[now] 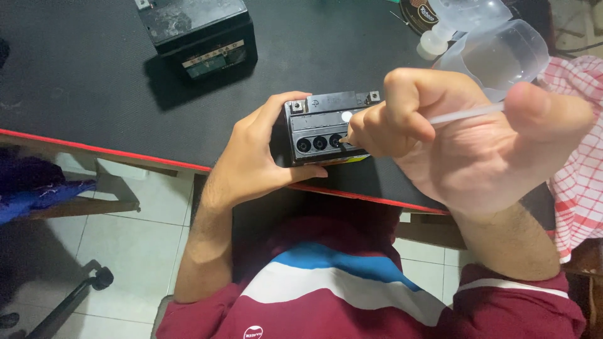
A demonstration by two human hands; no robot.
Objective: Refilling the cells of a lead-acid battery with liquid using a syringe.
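A small black battery [317,119] stands near the front edge of the black table [94,81], its top showing a row of round filler holes. My left hand [251,157] grips its left side. My right hand [452,138] pinches a thin white tube [465,113] whose tip sits at one of the holes. The tube runs back to a clear plastic bottle [496,53] lying on the table behind my right hand.
A larger black battery [198,34] stands at the table's far side. A red-and-white checked cloth [581,157] hangs at the right edge. A round tin [419,12] lies near the bottle. Below are tiled floor, a chair base [94,279] and blue fabric [38,194].
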